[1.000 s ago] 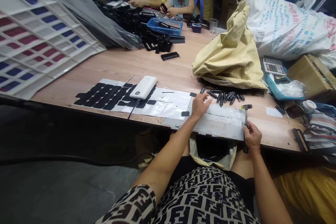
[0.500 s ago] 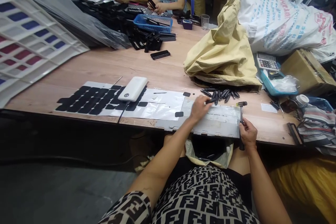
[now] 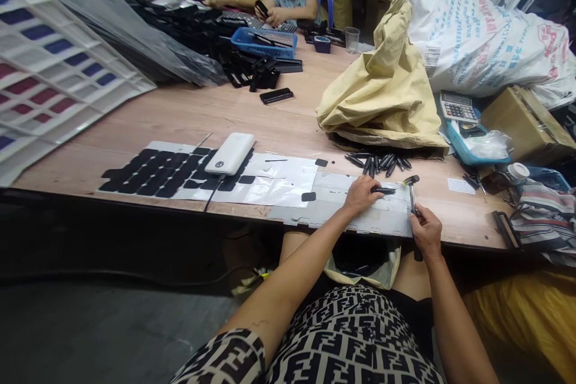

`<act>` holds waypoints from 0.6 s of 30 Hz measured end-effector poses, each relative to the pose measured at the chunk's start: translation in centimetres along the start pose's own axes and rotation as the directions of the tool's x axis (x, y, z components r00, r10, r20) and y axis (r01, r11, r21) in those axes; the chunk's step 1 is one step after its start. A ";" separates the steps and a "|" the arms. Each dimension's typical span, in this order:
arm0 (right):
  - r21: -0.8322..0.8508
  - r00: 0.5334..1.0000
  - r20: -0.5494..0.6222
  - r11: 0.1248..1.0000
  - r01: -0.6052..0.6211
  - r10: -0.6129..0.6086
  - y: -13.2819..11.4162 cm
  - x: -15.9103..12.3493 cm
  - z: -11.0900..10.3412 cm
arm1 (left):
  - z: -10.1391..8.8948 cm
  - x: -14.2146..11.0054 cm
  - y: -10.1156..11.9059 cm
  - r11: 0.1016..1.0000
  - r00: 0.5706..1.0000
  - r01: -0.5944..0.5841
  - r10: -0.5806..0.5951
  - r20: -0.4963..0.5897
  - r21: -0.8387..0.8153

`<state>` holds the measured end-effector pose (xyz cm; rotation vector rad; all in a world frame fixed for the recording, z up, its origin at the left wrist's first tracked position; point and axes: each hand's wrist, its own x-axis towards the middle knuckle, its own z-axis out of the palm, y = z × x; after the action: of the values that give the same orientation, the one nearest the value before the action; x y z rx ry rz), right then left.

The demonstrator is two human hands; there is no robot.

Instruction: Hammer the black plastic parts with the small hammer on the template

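Note:
My left hand (image 3: 361, 195) is closed on a slim black pen-shaped piece (image 3: 384, 191), held level just over the pale grey board (image 3: 328, 213) at the table's front edge. Wrapped round the dark handle of a small hammer (image 3: 412, 193), my right hand (image 3: 425, 230) rests by the board's right end. The hammer stands upright, its head with one yellowish face at the top. Behind the board lies a loose pile of similar black pieces (image 3: 382, 163). My left fingers partly hide the held piece.
A white power bank (image 3: 231, 153) with a cable lies on a sheet of black stickers (image 3: 148, 174). A yellow cloth bag (image 3: 378, 96) stands behind the pile. Farther right are a calculator (image 3: 458, 107) and cardboard box (image 3: 522, 126). Two people sit across the table near a blue basket (image 3: 263, 42).
My left hand has moved right and toward me, from the pile's edge to over the board, carrying the black piece. My right hand keeps the hammer in nearly the same place.

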<state>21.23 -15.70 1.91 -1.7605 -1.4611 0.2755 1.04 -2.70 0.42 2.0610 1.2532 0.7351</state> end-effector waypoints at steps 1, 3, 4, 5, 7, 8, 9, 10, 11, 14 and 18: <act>-0.027 0.999 0.025 0.999 0.035 -0.035 -0.6 -0.1 -0.2 | 0.1 0.1 0.0 1.000 1.000 0.010 -0.010 0.000 0.003; -0.068 0.992 0.069 0.992 0.108 -0.103 -1.9 -0.6 -0.4 | 0.2 0.2 0.1 1.000 1.000 0.019 -0.019 -0.004 0.004; -0.079 0.987 0.084 0.987 0.141 -0.135 -2.5 -0.8 -0.4 | 0.3 0.2 0.1 1.000 1.000 0.021 -0.021 -0.006 0.003; -0.085 0.983 0.093 0.982 0.169 -0.161 -3.0 -1.1 -0.4 | 0.3 0.2 0.1 1.000 1.000 0.022 -0.022 -0.009 0.002; -0.092 0.977 0.096 0.976 0.199 -0.190 -3.6 -1.6 -0.1 | 0.3 0.2 0.1 1.000 1.000 0.025 -0.025 -0.016 0.000; -0.094 0.977 0.092 0.975 0.203 -0.194 -3.7 -1.8 0.1 | 0.3 0.3 0.1 1.000 0.999 0.027 -0.027 -0.018 0.000; -0.093 0.977 0.089 0.975 0.201 -0.193 -3.7 -1.9 0.2 | 0.3 0.3 0.2 1.000 0.999 0.029 -0.029 -0.018 0.000; -0.090 0.979 0.087 0.977 0.195 -0.187 -3.7 -2.0 0.4 | 0.3 0.3 0.2 1.000 0.999 0.031 -0.031 -0.016 0.002; -0.085 0.980 0.087 0.979 0.186 -0.179 -3.6 -2.0 0.5 | 0.3 0.3 0.2 0.999 0.999 0.033 -0.033 -0.012 0.005; -0.060 0.983 0.098 0.985 0.159 -0.153 -3.7 -1.9 0.5 | 0.3 0.4 0.2 0.999 0.999 0.038 -0.038 -0.002 0.010; -0.031 0.983 0.096 0.987 0.160 -0.156 -4.6 -1.6 0.6 | 0.2 0.4 0.3 0.999 0.999 0.041 -0.041 -0.001 0.006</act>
<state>17.04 -16.91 4.19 -1.6698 -1.6735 0.2514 1.49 -2.48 0.55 2.0341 1.2955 0.7148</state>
